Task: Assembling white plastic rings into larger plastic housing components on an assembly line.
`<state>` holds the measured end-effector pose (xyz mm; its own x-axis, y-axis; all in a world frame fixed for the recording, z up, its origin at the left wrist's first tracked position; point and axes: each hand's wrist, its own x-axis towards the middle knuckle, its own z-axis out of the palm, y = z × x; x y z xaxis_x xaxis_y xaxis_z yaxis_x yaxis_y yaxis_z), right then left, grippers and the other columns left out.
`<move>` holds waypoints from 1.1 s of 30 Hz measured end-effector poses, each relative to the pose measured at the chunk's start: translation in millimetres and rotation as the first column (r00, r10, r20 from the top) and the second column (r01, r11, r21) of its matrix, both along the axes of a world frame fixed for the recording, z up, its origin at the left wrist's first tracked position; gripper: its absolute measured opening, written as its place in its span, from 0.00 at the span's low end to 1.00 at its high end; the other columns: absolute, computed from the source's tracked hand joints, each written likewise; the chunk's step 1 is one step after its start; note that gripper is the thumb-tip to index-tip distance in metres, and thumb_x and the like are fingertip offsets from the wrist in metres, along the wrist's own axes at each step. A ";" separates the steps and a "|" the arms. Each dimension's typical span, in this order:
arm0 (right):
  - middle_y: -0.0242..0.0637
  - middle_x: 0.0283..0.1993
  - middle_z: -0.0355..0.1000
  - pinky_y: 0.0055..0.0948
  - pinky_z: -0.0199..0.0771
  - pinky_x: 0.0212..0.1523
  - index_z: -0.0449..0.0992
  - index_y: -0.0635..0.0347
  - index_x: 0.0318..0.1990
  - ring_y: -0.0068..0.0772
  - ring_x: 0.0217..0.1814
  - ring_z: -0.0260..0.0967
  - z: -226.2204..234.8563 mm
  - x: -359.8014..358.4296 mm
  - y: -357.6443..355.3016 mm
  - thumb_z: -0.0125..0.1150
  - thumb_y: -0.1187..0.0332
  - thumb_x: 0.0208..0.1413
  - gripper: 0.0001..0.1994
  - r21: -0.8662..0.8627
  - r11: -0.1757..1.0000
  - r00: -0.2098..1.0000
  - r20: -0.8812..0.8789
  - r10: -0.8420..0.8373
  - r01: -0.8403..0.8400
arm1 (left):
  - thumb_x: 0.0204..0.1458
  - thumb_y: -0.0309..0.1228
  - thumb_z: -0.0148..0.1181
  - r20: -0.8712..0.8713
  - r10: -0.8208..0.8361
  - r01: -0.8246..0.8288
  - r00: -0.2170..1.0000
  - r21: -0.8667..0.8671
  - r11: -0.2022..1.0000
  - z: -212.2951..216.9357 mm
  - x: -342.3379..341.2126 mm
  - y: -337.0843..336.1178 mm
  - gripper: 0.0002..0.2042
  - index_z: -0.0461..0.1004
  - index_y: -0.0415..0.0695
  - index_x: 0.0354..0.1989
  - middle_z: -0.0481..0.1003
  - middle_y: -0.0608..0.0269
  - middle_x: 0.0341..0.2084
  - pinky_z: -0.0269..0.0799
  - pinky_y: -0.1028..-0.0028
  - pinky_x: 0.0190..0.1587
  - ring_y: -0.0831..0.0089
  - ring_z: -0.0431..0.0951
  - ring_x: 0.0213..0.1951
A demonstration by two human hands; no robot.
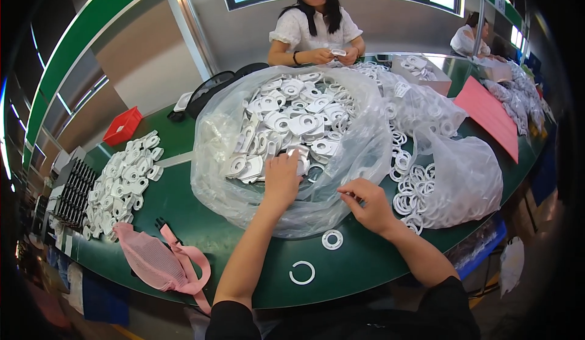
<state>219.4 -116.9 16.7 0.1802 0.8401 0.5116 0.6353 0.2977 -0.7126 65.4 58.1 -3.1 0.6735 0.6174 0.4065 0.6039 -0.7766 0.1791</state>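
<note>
My left hand (283, 181) reaches into a large clear plastic bag (213, 175) piled with white plastic parts (303, 123), each a plate with a round hole. Its fingers close on one of these parts at the near side of the heap. By the bag's near right rim is my right hand (368, 205), fingers curled and thumb against the index finger; whatever they hold, if anything, is too small to make out. On the green table in front of me lie a flat white ring (332, 247) and a white C-shaped ring (313, 273) with a gap.
White rings (409, 197) spill from another clear bag (466, 181) on the right. At left are loose white parts (119, 184), a red tray (123, 125) and a pink mesh bag (152, 258). A co-worker (317, 26) handles a white part across the table. A pink sheet (487, 117) lies far right.
</note>
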 end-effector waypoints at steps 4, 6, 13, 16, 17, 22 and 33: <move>0.39 0.32 0.71 0.26 0.70 0.28 0.75 0.62 0.36 0.34 0.30 0.70 0.7 -3.1 -1.1 0.60 0.75 0.49 0.06 -0.004 1.000 1.000 0.003 0.012 -0.012 | 0.29 0.29 0.72 0.149 0.105 -0.091 0.983 -0.096 0.991 10.0 -6.2 -9.8 0.32 0.66 0.42 0.49 0.70 0.54 0.38 0.66 0.61 0.43 0.57 0.71 0.42; 0.39 0.31 0.71 0.27 0.71 0.29 0.75 0.61 0.35 0.35 0.30 0.70 2.2 -3.2 -2.2 0.61 0.73 0.48 0.06 -0.031 0.999 1.000 -0.005 0.029 -0.029 | 0.28 0.28 0.72 0.216 0.139 -0.104 0.966 -0.168 0.980 11.4 -11.7 -12.0 0.31 0.66 0.41 0.47 0.71 0.54 0.37 0.68 0.61 0.41 0.55 0.73 0.38; 0.37 0.43 0.68 0.29 0.68 0.42 0.75 0.57 0.44 0.37 0.46 0.66 4.7 -4.8 -11.2 0.69 0.59 0.41 0.22 -0.325 0.809 0.775 0.262 0.575 -0.490 | 0.34 0.28 0.73 0.607 0.233 0.160 0.760 -0.521 0.838 23.1 -36.6 -49.9 0.25 0.67 0.40 0.40 0.76 0.56 0.31 0.71 0.74 0.35 0.66 0.76 0.31; 0.35 0.40 0.69 0.27 0.69 0.40 0.75 0.58 0.45 0.32 0.41 0.68 -1.3 0.3 -9.0 0.69 0.61 0.42 0.21 -0.407 0.780 0.795 0.180 0.579 -0.476 | 0.43 0.26 0.66 0.648 0.362 0.336 0.670 -0.699 0.631 20.5 -42.4 -70.8 0.18 0.65 0.40 0.41 0.76 0.55 0.34 0.72 0.75 0.35 0.69 0.77 0.33; 0.34 0.38 0.70 0.25 0.69 0.39 0.75 0.59 0.45 0.28 0.39 0.68 4.3 0.1 -8.3 0.69 0.63 0.43 0.20 -0.450 0.745 0.829 0.019 0.559 -0.492 | 0.48 0.25 0.60 0.669 0.453 0.499 0.589 -0.742 0.448 19.1 -46.5 -77.1 0.16 0.63 0.39 0.43 0.75 0.53 0.36 0.73 0.73 0.37 0.66 0.77 0.35; 0.32 0.34 0.74 0.18 0.70 0.39 0.76 0.64 0.40 0.17 0.35 0.70 6.4 -5.2 -5.7 0.63 0.74 0.50 0.10 -0.338 0.802 0.809 -0.516 0.280 -0.493 | 0.59 0.28 0.44 0.629 0.573 0.755 0.526 -0.655 0.027 7.6 -50.9 -85.9 0.13 0.58 0.39 0.51 0.70 0.48 0.47 0.73 0.64 0.47 0.60 0.74 0.46; 0.38 0.35 0.71 0.31 0.69 0.38 0.75 0.57 0.35 0.42 0.38 0.68 -10.5 -25.8 7.8 0.63 0.77 0.41 0.10 0.097 0.916 0.906 0.221 0.361 -0.389 | 0.59 0.36 0.48 0.537 0.592 0.747 0.601 -0.642 -0.175 6.1 -43.0 -100.5 0.16 0.61 0.46 0.54 0.70 0.60 0.44 0.74 0.63 0.45 0.67 0.74 0.44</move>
<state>193.6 -109.1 6.2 -0.2490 0.7458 0.6179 0.5794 0.6259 -0.5220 22.4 -42.4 3.0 0.7494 0.6102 -0.2571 -0.2683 0.6349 0.7245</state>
